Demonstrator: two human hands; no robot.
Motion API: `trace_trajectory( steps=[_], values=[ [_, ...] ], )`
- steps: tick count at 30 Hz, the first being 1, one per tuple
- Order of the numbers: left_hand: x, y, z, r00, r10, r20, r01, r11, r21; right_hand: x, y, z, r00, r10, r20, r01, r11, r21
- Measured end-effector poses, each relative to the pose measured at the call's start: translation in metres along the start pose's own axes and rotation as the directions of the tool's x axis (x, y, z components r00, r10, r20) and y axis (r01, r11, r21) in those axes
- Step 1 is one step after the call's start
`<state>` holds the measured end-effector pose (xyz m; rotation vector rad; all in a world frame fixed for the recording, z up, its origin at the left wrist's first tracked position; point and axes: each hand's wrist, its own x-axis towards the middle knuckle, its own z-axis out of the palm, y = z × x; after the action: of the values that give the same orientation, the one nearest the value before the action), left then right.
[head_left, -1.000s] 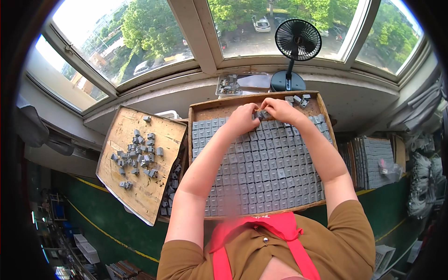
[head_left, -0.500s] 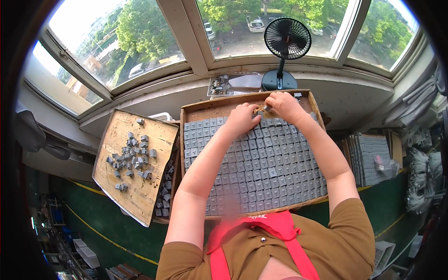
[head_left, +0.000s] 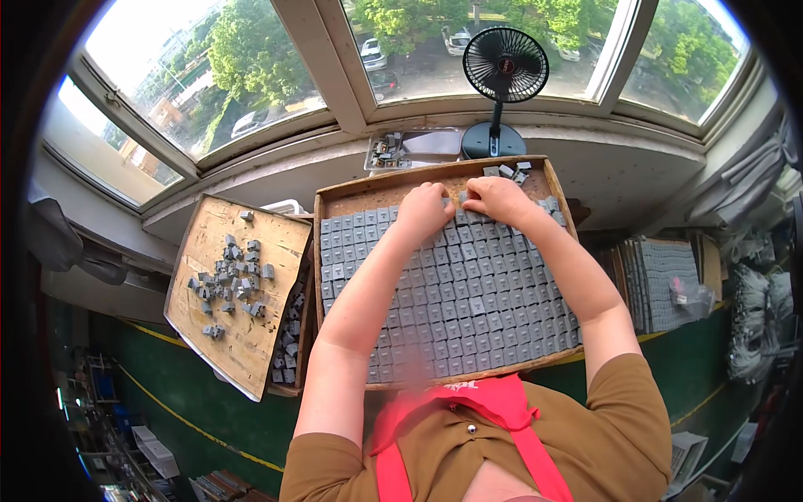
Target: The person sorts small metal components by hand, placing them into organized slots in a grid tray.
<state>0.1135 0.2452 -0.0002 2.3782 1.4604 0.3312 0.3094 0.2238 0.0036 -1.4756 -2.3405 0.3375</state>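
Small grey blocks (head_left: 452, 293) stand in tight rows in a shallow wooden tray (head_left: 360, 203) in front of me. At the far end of these rows my left hand (head_left: 425, 211) curls its fingertips over a small grey block (head_left: 447, 202). Just right of it, my right hand (head_left: 497, 201) pinches another small grey block (head_left: 464, 197) between thumb and fingers. Only a narrow gap parts the two hands. Part of each held block is hidden by the fingers. Several loose grey blocks (head_left: 507, 171) lie in the tray's far right corner.
A tilted board (head_left: 196, 309) at the left carries a pile of loose grey blocks, with a box of more blocks (head_left: 288, 335) beneath its edge. Behind the tray stand a clear container (head_left: 431, 142) and a black fan (head_left: 505, 75). Stacked filled trays (head_left: 661, 276) are at the right.
Both hands have come down nearer the end of the rows, and the right hand has moved away from the far edge. Loose blocks in the far right corner now show more fully.
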Motion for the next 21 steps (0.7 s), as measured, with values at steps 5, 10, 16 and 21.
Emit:
trace_trajectory(
  steps=[5,10,16,21],
  values=[
    [0.002,0.000,0.004,0.994,0.063,-0.085,-0.069,0.996,-0.062,0.003,0.031,-0.010,0.957,0.105,-0.269,-0.084,0.993,0.087],
    [0.008,0.022,0.012,0.994,0.064,-0.086,-0.064,0.998,0.010,-0.006,0.049,-0.001,0.948,0.005,-0.319,-0.060,0.985,-0.163],
    [0.015,0.017,0.002,0.998,0.028,0.065,-0.032,0.997,0.069,-0.011,0.036,-0.015,0.968,0.041,-0.247,-0.017,0.995,0.098],
    [0.031,0.024,0.022,0.955,0.255,-0.155,-0.264,0.963,-0.046,-0.016,0.021,-0.013,0.994,0.075,-0.079,-0.087,0.983,-0.160]
  ],
)
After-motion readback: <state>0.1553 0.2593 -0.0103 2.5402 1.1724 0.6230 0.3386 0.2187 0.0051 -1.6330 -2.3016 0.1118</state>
